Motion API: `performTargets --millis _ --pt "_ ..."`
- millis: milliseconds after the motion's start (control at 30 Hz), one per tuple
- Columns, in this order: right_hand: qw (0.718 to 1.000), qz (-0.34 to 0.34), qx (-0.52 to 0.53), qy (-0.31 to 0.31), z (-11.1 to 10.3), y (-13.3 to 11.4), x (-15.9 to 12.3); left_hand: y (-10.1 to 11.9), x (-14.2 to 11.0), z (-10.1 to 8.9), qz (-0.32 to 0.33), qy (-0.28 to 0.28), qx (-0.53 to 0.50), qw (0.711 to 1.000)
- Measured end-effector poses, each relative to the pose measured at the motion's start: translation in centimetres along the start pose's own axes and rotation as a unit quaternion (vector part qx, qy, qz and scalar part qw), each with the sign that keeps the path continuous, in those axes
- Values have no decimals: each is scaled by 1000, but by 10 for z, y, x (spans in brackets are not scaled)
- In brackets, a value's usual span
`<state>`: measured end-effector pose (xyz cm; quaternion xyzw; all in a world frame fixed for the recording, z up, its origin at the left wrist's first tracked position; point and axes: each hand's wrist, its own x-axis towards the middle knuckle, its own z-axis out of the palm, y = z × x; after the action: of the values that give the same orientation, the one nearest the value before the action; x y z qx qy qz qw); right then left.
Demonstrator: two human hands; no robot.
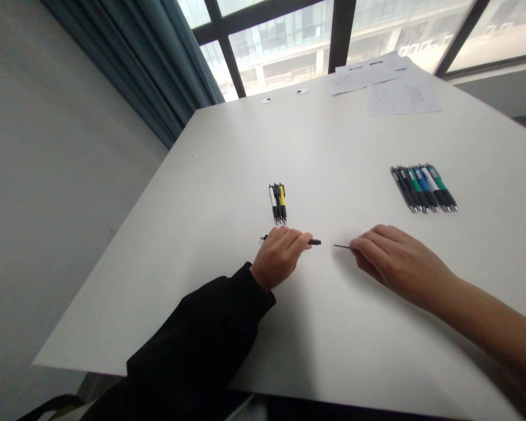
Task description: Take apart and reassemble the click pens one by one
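Observation:
My left hand (280, 257) is closed round a black pen barrel (316, 241), which lies level just over the white table. Its clip end shows left of the fingers, its other end to the right. A short gap away, my right hand (392, 257) pinches a thin dark pen refill (342, 246) that points left, towards the barrel's end. Most of the refill is hidden by the fingers. Just beyond my left hand lie a white pen (273, 203), a black pen (277, 204) and a yellow pen (283, 203), side by side.
A row of several pens (424, 188), black, green, blue and white, lies to the right on the table (228, 175). Paper sheets (403, 96) and two small white oval pieces (302, 92) are at the far edge, by the window. A blue curtain (144, 58) hangs at left.

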<state>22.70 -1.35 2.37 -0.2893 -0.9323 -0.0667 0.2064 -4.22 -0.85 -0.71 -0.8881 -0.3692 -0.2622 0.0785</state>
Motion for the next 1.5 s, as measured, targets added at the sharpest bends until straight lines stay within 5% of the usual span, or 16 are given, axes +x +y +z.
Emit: performTargets --millis 367,667,1333,1500 --pt "995 -1 84 59 3 -15 3 15 5 0 92 14 -5 996" --pt "972 95 163 137 -5 -18 -3 20 0 0 40 55 -31 997" --pt "972 70 209 77 2 -26 1 24 -2 -1 76 61 -78 992" --pt "974 89 201 57 -9 -8 -6 27 0 -8 -15 64 -214 975"
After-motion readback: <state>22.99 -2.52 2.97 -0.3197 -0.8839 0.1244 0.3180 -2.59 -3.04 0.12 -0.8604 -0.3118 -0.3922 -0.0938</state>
